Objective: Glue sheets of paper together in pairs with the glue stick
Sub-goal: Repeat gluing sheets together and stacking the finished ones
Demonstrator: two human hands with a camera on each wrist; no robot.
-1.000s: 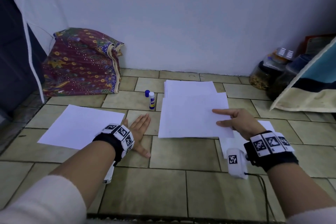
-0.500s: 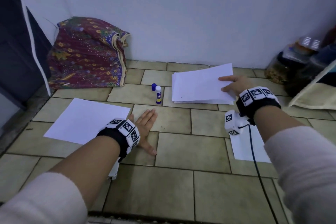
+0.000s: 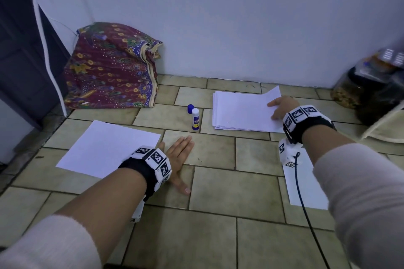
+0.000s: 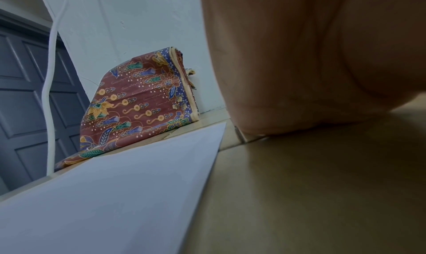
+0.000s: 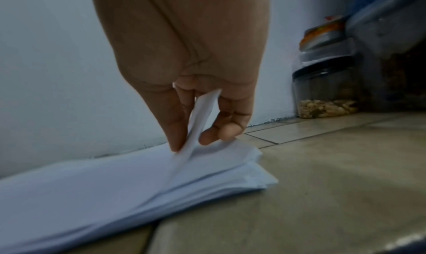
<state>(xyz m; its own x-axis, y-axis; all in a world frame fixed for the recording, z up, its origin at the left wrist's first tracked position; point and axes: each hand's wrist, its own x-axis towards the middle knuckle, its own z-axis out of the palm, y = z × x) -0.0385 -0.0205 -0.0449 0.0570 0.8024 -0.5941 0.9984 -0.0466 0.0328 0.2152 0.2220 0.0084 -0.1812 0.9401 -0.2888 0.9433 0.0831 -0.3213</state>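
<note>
A stack of white paper point(image 3: 242, 111) lies on the tiled floor near the wall. My right hand point(image 3: 281, 108) is at its right edge and pinches the top sheet point(image 5: 198, 119), whose corner curls up between thumb and fingers above the stack point(image 5: 115, 183). A white glue stick point(image 3: 195, 119) stands uncapped left of the stack, its blue cap point(image 3: 190, 108) just behind it. My left hand point(image 3: 179, 153) rests flat and open on the floor, beside a single sheet point(image 3: 107, 148) at the left; that sheet point(image 4: 103, 194) fills the left wrist view. Another sheet point(image 3: 306, 185) lies under my right forearm.
A folded batik cloth point(image 3: 111, 72) leans on the wall at the back left, next to a dark door point(image 3: 17, 50). Jars point(image 3: 358, 85) and a cushion stand at the far right. A black cable point(image 3: 306, 203) hangs from my right wrist.
My right hand carried the sheet from the near floor back onto the stack by the wall and now pinches its right edge. The left hand stayed flat on the floor.
</note>
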